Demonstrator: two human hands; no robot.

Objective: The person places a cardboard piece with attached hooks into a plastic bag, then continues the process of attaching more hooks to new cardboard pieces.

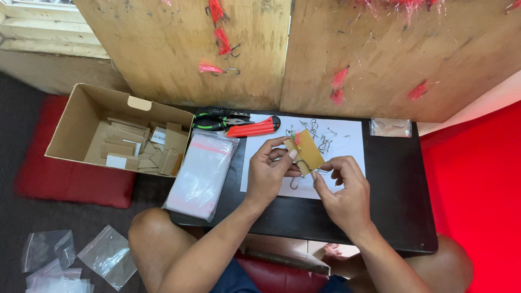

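We see a small tan cardboard card [307, 150] held up between both hands over a white sheet of paper [347, 142] that lies on a low black table [399, 190]. Our left hand [269, 172] is closed on the card's near-left edge, thumb on top and fingers curled beneath, and our right hand [345, 190] pinches its lower corner between thumb and forefinger, the other fingers folded in. A metal fishing hook [294, 184] hangs just under the card, between the two hands; we cannot tell which fingers touch it. A loose scatter of bare metal hooks [321, 135] lies on the paper just behind the card. At the far edge of the table rest black pliers with green-trimmed handles [220, 119] and, beside them, a red-handled cutter [254, 127]. A stack of clear zip bags with red seal strips [202, 173] sits on the table's left end, overhanging its edge. To the left of the table, on the floor, an open brown cardboard box [87, 116] holds more tan cards. A small clear bag [390, 127] lies at the table's far right corner. Pink-feathered hooks [221, 40] are stuck in the plywood boards [163, 49] behind the table, and more clear bags [70, 258] lie on the floor by our left knee.
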